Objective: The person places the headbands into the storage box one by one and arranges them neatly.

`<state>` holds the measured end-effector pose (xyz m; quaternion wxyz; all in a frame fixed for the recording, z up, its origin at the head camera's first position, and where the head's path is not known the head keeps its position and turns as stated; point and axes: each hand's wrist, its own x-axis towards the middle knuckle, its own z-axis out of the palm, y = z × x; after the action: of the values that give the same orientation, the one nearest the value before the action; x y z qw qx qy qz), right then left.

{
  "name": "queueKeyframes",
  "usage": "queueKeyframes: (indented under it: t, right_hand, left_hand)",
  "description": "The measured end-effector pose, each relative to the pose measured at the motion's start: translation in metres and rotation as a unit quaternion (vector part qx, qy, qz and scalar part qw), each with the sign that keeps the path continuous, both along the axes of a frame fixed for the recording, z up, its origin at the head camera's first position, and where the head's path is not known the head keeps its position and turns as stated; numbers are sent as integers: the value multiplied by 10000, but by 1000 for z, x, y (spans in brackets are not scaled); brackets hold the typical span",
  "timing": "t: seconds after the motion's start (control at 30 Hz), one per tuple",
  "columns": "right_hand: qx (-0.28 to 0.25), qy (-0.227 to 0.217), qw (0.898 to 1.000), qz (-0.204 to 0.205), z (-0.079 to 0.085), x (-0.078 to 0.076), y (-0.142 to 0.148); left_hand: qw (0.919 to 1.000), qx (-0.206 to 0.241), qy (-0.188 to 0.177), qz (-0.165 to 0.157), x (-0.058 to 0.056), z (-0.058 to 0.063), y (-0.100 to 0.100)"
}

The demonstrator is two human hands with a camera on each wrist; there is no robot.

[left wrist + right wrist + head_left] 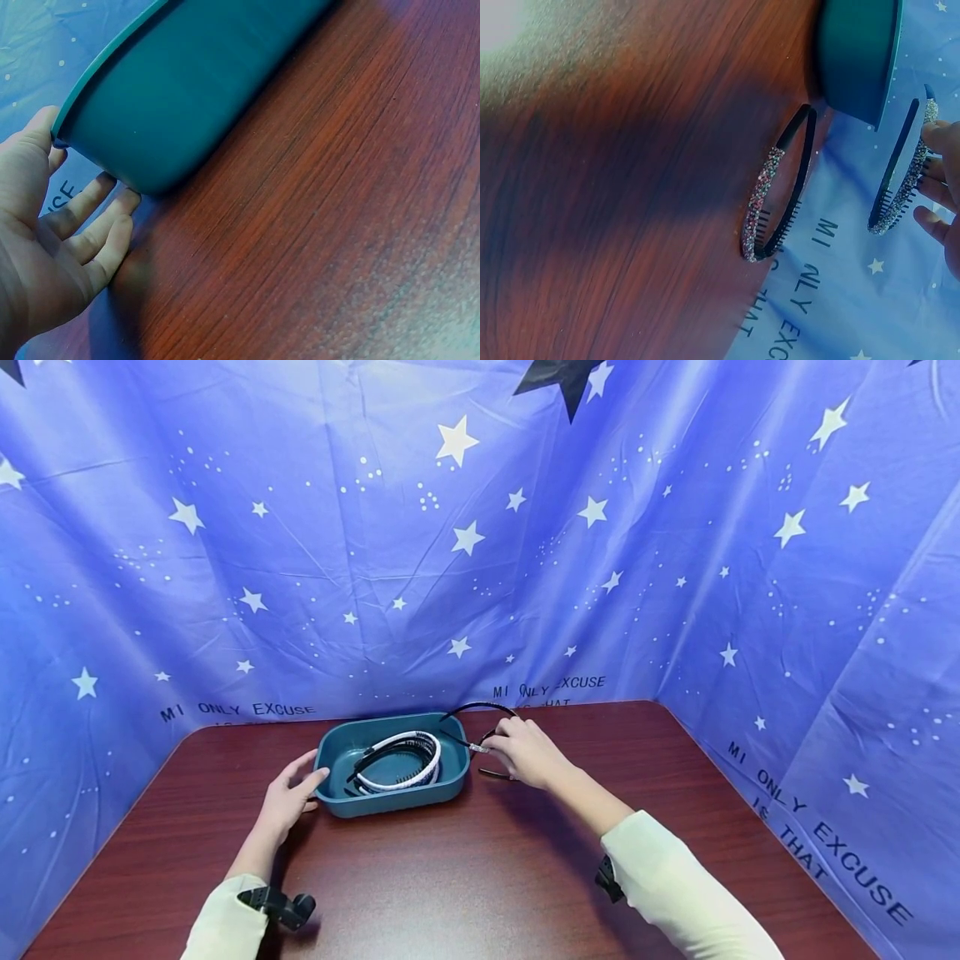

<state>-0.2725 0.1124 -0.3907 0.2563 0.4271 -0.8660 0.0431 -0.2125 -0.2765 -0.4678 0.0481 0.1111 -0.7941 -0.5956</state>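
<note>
A teal plastic basin (397, 800) stands on the table, with several headbands lying inside, among them a white headband (384, 787) and black toothed ones. At its left end my left hand (285, 797) grips the basin, thumb on the rim and fingers against the outer wall. My right hand (528, 756) pinches a black toothed headband (908, 184) covered in silvery glitter beads, raised beside the basin's right end. Below that hand, another headband (761, 191) with pink and silver beads lies on the table, partly hidden in the head view.
The dark red wooden table (420, 885) ends at a blue star-printed curtain (390, 527) behind and on both sides. Black camera mounts (277, 906) sit on the two white sleeves.
</note>
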Motion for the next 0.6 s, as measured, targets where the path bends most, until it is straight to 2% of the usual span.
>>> queueKeyframes:
  t: [0.27, 0.5, 0.6]
  right_hand:
    - [-88, 101, 9998, 150, 2, 2, -7]
    - [-335, 334, 9975, 517, 1, 3, -14]
    - [-338, 312, 9976, 525, 1, 4, -17]
  left_hand:
    - [10000, 15, 1, 27, 0, 0, 1]
    - [10000, -56, -30, -19, 1, 0, 0]
    - [10000, -29, -33, -8, 1, 1, 0]
